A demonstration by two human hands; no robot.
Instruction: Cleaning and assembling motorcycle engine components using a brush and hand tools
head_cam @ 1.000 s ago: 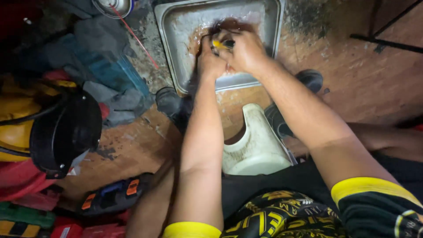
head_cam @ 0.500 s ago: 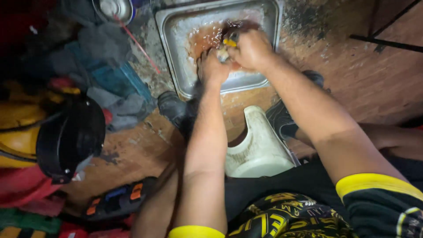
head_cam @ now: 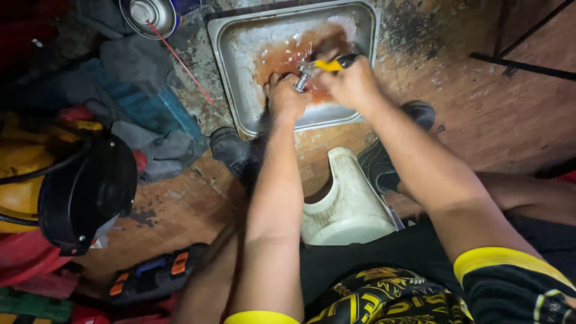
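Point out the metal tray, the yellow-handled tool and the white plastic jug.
metal tray (head_cam: 237,66): head view, on the bare left wall of the tray.
yellow-handled tool (head_cam: 329,65): head view, on the yellow grip above the right hand.
white plastic jug (head_cam: 351,210): head view, on the jug's side.

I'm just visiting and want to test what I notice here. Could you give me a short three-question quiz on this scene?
1. True or false: both hands are over the metal tray.
2. What colour is the handle of the tool in the right hand? A red, B yellow, C green.
3. What does the left hand grip?

Key: 1 true. 2 B. 3 a small metal part, above the reddish-brown liquid.
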